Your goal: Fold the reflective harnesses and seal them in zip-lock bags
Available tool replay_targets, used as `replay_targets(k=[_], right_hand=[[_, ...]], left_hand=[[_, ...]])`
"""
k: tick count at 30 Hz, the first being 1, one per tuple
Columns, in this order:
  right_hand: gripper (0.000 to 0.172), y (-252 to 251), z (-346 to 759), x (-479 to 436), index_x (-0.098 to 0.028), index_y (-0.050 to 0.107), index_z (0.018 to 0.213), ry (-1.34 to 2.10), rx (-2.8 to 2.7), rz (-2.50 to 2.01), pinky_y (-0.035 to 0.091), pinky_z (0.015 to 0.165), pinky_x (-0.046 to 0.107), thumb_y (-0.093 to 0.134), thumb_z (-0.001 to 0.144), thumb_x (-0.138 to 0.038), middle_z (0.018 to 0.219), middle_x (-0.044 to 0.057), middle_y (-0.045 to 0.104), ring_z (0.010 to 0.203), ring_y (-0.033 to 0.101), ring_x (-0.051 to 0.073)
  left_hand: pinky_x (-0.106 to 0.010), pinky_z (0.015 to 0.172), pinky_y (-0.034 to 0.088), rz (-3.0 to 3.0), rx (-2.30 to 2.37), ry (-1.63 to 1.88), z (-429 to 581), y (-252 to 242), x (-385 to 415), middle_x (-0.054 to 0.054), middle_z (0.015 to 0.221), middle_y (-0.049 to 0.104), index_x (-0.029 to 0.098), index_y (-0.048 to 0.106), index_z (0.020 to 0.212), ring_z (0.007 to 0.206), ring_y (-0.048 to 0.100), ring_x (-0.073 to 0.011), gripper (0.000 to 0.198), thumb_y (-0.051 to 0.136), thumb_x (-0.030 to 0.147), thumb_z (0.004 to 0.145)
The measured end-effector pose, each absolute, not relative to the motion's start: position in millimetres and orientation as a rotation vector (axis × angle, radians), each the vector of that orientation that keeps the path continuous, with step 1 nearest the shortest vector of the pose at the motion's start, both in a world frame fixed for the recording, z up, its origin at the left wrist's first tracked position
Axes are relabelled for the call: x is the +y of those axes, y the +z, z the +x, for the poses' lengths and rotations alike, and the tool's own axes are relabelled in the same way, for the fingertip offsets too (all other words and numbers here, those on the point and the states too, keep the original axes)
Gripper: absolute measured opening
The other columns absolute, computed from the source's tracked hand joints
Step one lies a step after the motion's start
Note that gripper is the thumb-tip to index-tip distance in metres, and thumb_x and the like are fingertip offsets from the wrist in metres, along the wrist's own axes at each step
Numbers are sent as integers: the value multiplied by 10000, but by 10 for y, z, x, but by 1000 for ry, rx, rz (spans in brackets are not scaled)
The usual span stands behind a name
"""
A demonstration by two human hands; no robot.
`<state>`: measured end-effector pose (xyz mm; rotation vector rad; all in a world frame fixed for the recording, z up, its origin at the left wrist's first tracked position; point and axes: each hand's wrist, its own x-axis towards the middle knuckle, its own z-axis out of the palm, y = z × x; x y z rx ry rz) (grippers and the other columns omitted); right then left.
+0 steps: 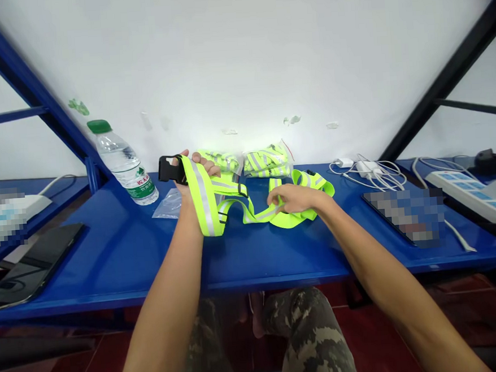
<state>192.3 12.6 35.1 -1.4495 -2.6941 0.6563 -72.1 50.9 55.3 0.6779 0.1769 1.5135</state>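
A fluorescent yellow reflective strap (202, 197) with a silver stripe hangs in a loop from my left hand (208, 165). The fingers of that hand are curled around it, and a black buckle (170, 170) sticks out to the left of the strap. My right hand (293, 198) pinches the strap's lower run, where the rest lies in loose loops on the blue table (261, 258). Two clear bags of folded yellow straps, a left bag (224, 160) and a right bag (268, 161), rest against the wall behind. Under my left wrist is a flat clear plastic bag (167, 206).
A water bottle (128, 171) with a green cap stands at the back left. Dark phones, one left (36, 266) and one right (407, 214), lie near the front. White chargers with tangled cables (372, 170) and a power strip (478, 192) are at the right.
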Motion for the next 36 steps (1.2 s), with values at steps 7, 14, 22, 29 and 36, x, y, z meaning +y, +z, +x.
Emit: replay_targets(k=[7,14,22,29,36], right_hand=[[516,403,1933,116,-233,687,1190,666,-2777,-1418,473,970,373,777,690,-321,1331,123,558,1198,551,304],[209,364,1890,262,-164,711,927,381,-2685,-1527,476,846,346,696,776,-307,1039,126,685,981,629,275],[289,1092,2289,699,-176,582,732,264,-1590,-1526,413,533,285,811,671,-342,667,17,594,572,515,144],[151,1774,1905,690,-207,506,1022,485,-1284,-1213,480,575,309,499,880,-155,651,-15,554,586,593,164],[157,1841,1541,489,-245,480,967,364,-1470,-1199,455,615,298,526,830,-182,607,-38,501,613,574,169]], left_hand=[[-228,486,345,603,208,1488,-676,603,392,41,472,348,203,581,695,437,272,-89,482,350,507,989],[-225,512,364,654,185,1421,-707,558,435,56,452,322,197,663,851,443,347,-96,441,382,516,966],[-313,701,497,927,368,1199,-623,604,462,-2,546,572,132,691,1005,646,618,-174,343,565,401,832],[-454,1022,407,1450,676,787,-84,369,317,-126,1346,591,261,533,1345,1273,536,-294,694,788,445,726],[-294,798,498,1506,759,847,154,208,289,-68,954,674,133,574,1284,845,657,-169,681,734,89,623]])
